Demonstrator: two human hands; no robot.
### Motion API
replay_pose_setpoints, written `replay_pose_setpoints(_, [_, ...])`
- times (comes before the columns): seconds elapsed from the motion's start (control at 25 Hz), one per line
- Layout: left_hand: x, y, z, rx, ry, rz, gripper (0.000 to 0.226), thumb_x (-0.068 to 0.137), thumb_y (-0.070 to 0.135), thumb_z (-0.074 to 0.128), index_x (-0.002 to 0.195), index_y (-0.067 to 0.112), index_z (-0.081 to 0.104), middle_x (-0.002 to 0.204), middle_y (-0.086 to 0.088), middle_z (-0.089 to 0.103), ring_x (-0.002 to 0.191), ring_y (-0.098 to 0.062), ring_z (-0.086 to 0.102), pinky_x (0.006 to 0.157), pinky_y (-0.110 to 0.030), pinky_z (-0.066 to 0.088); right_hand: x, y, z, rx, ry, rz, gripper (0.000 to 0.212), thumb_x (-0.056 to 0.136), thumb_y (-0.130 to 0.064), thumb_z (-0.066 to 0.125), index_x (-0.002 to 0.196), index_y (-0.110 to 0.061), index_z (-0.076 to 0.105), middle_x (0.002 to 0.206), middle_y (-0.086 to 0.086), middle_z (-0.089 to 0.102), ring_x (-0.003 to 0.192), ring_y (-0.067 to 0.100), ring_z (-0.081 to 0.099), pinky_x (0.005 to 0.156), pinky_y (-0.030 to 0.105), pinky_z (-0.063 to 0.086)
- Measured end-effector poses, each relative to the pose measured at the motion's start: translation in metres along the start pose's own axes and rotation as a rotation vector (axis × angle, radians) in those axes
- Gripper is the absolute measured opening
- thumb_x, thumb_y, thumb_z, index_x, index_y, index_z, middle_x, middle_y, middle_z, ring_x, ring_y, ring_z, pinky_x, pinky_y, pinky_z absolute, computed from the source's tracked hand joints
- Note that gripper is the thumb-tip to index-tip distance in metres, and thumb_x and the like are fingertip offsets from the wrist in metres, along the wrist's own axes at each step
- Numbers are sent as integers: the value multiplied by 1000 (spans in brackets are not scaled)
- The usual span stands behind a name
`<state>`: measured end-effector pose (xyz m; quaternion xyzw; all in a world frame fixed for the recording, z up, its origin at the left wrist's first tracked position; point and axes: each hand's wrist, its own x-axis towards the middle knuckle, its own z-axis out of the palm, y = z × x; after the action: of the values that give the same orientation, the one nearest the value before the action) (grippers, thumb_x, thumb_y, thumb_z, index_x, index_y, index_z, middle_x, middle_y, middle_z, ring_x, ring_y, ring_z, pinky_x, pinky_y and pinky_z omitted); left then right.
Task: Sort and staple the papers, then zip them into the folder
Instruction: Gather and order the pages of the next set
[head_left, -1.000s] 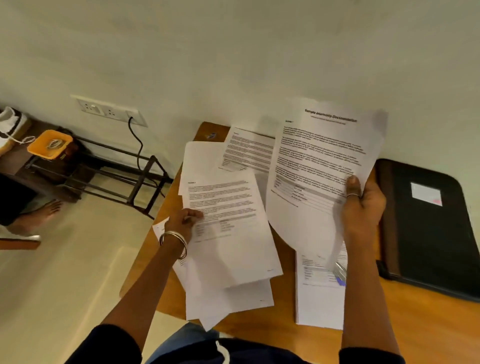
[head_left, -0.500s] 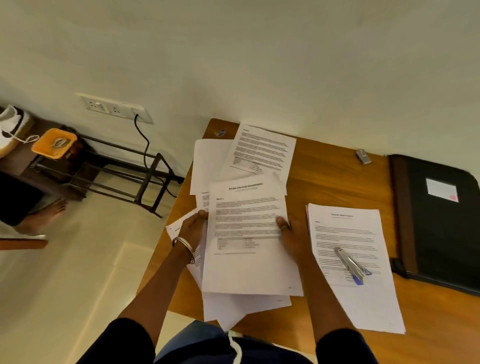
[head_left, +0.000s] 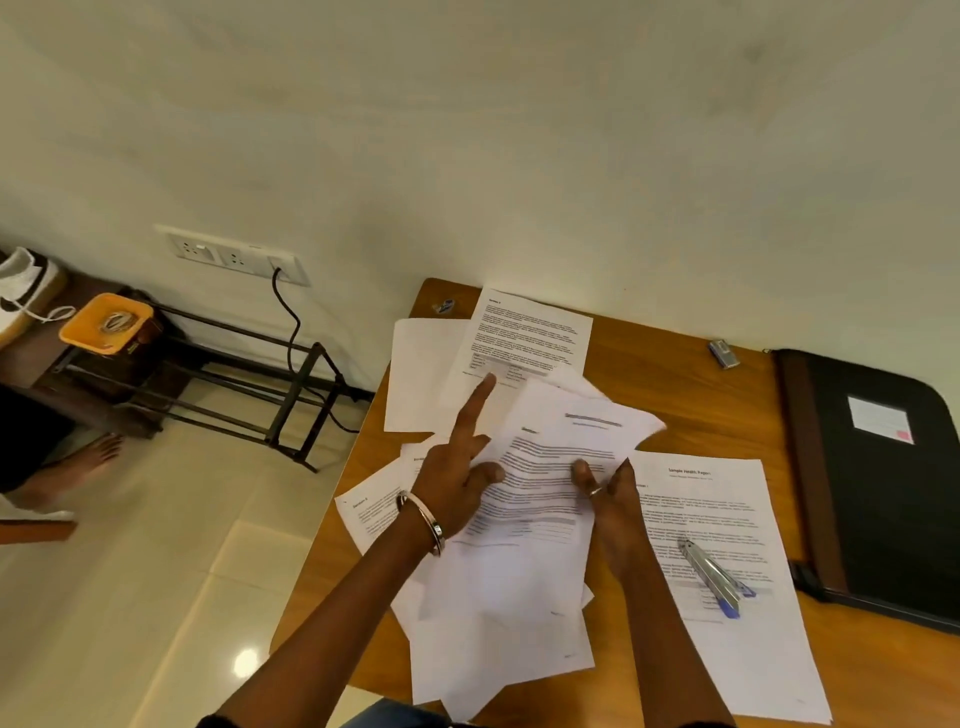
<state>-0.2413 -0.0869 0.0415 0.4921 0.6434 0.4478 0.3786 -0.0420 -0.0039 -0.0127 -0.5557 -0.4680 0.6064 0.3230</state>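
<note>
White sheet (head_left: 550, 467): now skewed toward 1 o'clock, blurred.
Left hand (head_left: 457, 478): lifted off, grip wide, forefinger pointing at 12.
Right hand (head_left: 610, 499): still pinching sheet.

Bare counter (head_left: 675, 395) lies open at upper centre of the frame — between the loose papers (head_left: 530, 338) and the black folder (head_left: 883, 467), save a small staple box (head_left: 723, 354); the stapler (head_left: 714, 577) sits at lower right.

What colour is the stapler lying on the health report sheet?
Silver metal with a blue base tip, seen in the head view: stapler.
</note>
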Motion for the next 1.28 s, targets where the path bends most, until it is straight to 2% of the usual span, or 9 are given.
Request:
replay_pose_setpoints(0.12, [6,17,6,-211,-49,84,79,86,12,62,143,43,17,143,10,43,121,-12,53,90,-27,52,-3,-1,-11,202,-42,-22,62,63,-38,83,118,-19,61,113,-6,70,102,10,66,82,27,56])
replay_pose_setpoints(0.24, [8,13,7,-116,165,28,42,91,15,57,131,24,47,123,10,59,110,-13,60,84,-17,52,-1,-4,-24,225,-28,2,60,60,-34,81,113,-10,65,108,2,72,99,18,69,75,26,57])
replay_pose_setpoints(0.4, [-2,-26,-1,-88,281,-337,29,91,26,57,118,18,59,101,-5,70,88,-19,67,73,-29,57,1,-5,-27,74,129,-3,36,83,-16,69,118,-9,64,102,-2,71,92,13,69,84,34,56])
replay_pose_setpoints(0.48, [-17,-54,-11,116,281,-506,23,88,25,62,108,15,65,102,-7,69,88,-22,66,78,-35,56,7,-1,-33,171,256,19,32,87,-10,66,119,-11,63,101,-6,69,88,6,67,87,36,54])
replay_pose_setpoints(0.6, [-51,-81,-31,458,422,-711,17,87,17,61,101,12,69,102,-8,69,89,-25,64,79,-33,54,16,5,-41,301,389,128,29,86,-9,67,115,-13,67,109,2,70,103,18,65,93,41,51])
replay_pose_setpoints(0.76, [-68,-95,-52,474,547,-848,18,86,15,62,102,9,67,103,-13,68,84,-33,65,76,-40,55,24,14,-37,398,391,293,19,87,-11,67,102,-21,72,110,5,70,107,26,64,93,45,51])
replay_pose_setpoints(1.08, [-56,-97,-44,280,568,-868,20,84,16,67,103,11,67,105,-11,68,84,-29,64,79,-38,55,33,10,-21,458,278,415,34,88,-26,67,121,-20,65,116,8,68,100,24,66,72,36,58])
replay_pose_setpoints(1.2, [-46,-84,-26,195,473,-855,43,80,30,71,115,10,56,105,-8,63,82,-23,58,69,-31,49,29,11,-17,501,269,470,35,92,-25,61,124,-13,61,114,8,67,92,20,65,65,32,57])
replay_pose_setpoints(1.28, [-38,-80,-9,232,354,-876,65,74,36,76,123,9,43,108,-9,59,91,-29,59,73,-36,51,18,12,-16,547,179,494,31,99,-25,49,122,-6,56,113,9,64,94,19,64,65,27,58])
